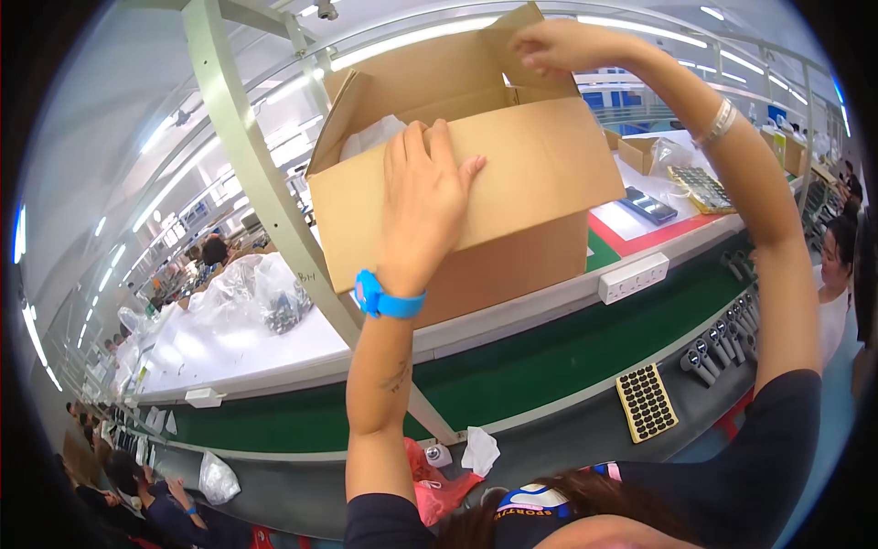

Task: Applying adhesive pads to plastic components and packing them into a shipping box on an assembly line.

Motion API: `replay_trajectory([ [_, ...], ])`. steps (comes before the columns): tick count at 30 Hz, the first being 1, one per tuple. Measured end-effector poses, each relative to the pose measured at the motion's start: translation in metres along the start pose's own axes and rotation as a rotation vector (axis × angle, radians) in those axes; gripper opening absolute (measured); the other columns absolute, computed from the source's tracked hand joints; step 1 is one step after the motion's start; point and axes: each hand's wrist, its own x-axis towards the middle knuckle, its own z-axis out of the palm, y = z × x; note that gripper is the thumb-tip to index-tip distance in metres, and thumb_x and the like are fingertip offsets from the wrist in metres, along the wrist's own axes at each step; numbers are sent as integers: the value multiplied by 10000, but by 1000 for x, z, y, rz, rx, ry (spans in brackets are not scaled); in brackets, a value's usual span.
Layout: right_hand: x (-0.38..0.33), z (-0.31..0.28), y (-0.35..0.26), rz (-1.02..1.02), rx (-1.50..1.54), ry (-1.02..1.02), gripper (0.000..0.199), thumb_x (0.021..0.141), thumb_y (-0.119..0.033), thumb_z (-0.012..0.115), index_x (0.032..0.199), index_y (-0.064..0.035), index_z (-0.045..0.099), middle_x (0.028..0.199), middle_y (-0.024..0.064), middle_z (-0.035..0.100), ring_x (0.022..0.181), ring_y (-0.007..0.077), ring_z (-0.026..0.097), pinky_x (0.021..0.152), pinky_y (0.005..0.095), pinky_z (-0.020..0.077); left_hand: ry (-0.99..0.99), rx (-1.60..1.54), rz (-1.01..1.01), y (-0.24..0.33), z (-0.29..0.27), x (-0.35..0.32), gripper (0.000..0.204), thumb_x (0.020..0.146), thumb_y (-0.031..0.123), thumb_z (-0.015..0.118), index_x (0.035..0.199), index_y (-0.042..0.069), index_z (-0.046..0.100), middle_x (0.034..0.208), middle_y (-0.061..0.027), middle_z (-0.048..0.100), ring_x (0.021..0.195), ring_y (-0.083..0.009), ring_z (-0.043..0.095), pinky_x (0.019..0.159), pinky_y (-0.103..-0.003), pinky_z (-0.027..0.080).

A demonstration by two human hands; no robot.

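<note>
A large brown cardboard box (512,274) stands on the bench in front of me with its flaps up. My left hand (425,188) lies flat on the front flap (540,165), fingers stretched toward its upper edge and thumb out to the side. Raised at the far right corner, my right hand (562,48) is beside the side flap (512,37) with its fingers curled in. Whether anything is between those fingers cannot be made out. Clear plastic (373,135) shows inside the box; the rest of the inside is hidden by the front flap.
A grey metal post (251,156) rises left of the box. Plastic bags (251,297) cover part of the left bench. A power strip (633,278) runs along the bench edge. On the lower belt lie a yellow tray (647,403), several handheld silver devices (718,343) and a red bag (434,485).
</note>
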Motion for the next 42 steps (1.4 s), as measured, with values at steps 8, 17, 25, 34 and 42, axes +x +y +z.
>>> replay_trajectory([
  [8, 89, 41, -31, 237, -124, 96, 391, 816, -67, 489, 1192, 30, 540, 1157, 220, 584, 1042, 351, 576, 829, 418, 478, -10, -45, -143, 19, -5, -8, 554, 799, 214, 671, 1195, -116, 467, 1150, -279, 451, 1101, -439, 426, 965, -494, 359],
  [17, 111, 76, -15, 54, -868, -349, 219, 682, 30, 474, 757, 55, 679, 808, 244, 640, 738, 366, 619, 640, 427, 483, 1, 19, -177, 37, -23, -22, 547, 828, 291, 627, 1228, -57, 495, 1209, -259, 464, 1157, -421, 447, 979, -495, 389],
  [25, 85, 66, -15, 173, -703, -330, 255, 683, -3, 494, 829, 25, 701, 847, 248, 641, 772, 362, 620, 647, 433, 478, 5, 101, -147, 56, -38, -31, 540, 857, 337, 582, 1240, -36, 501, 1218, -244, 490, 1188, -406, 443, 1000, -484, 379],
  [34, 81, 67, -69, 449, -702, -699, 538, 744, -313, 746, 1196, -57, 603, 1258, 157, 554, 1125, 307, 545, 914, 424, 435, -2, 71, -163, 74, -53, -43, 584, 798, 252, 668, 1263, -39, 468, 1266, -238, 432, 1192, -413, 412, 1006, -490, 358],
  [42, 89, 64, -47, 270, -679, -621, 598, 724, -310, 774, 1240, -77, 580, 1349, 160, 484, 1224, 324, 473, 982, 417, 385, 37, 150, -135, 85, -58, -56, 478, 906, 322, 535, 1245, -14, 510, 1237, -235, 485, 1202, -397, 436, 1000, -472, 379],
])
